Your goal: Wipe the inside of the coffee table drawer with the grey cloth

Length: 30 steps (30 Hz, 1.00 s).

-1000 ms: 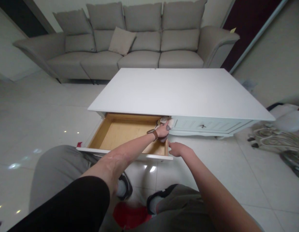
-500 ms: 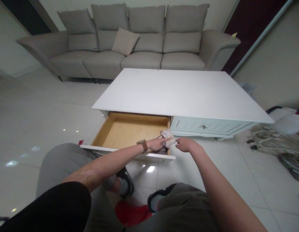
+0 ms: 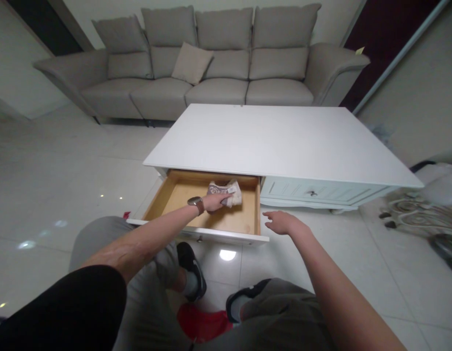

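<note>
On my feed, the left hand (image 3: 215,201) is closed on a bunched brown-and-cream cloth (image 3: 233,193), located inside the pulled-out drawer (image 3: 182,189), right of its middle. I log the right hand (image 3: 282,223) as partly open, nothing held, just right of the drawer. White surface (image 3: 280,139) beyond; grey sofa (image 3: 214,92) at far side.
</note>
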### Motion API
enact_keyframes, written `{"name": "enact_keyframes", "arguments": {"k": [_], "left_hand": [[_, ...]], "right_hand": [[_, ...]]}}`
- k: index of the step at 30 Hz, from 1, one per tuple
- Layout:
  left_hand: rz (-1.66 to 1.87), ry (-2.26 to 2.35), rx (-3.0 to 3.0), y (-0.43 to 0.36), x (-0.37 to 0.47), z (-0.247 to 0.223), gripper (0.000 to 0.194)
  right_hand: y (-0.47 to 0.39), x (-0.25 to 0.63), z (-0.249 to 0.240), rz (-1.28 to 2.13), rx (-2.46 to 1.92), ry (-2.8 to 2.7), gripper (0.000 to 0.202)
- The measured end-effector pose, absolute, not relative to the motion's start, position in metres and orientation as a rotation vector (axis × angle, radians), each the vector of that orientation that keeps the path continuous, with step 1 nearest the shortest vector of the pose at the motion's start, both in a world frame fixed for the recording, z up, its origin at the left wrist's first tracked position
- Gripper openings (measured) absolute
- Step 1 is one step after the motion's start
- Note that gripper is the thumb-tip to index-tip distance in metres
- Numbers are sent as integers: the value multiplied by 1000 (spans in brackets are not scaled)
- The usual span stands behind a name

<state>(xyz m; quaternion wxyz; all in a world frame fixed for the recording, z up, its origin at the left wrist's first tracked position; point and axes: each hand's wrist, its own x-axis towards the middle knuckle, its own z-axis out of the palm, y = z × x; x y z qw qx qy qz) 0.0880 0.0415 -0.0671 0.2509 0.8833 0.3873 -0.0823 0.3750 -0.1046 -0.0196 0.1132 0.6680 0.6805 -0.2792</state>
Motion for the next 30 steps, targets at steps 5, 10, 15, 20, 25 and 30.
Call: {"name": "enact_keyframes", "arguments": {"k": [5,10,15,20,25,30], "left_hand": [[-532,1052,2430,19,97,-113,124],[-466,1180,2468,26,126,-134,124],[-351,973,2546,26,160,-146,113],[-329,949,2593,27,155,-151,121],[-357,1233,2537,58,86,-147,118],[-502,1625,2372,78,-14,-135,107]], "right_hand": [[-106,376,-22,-846,1909,1952,57],[-110,378,-28,-860,1896,1910,58],[-105,372,-32,-817,1895,1960,70],[-96,359,-36,-847,1865,2004,71],[-89,348,-38,-828,1815,1994,66],[-82,337,-31,-776,1760,1938,63]]}}
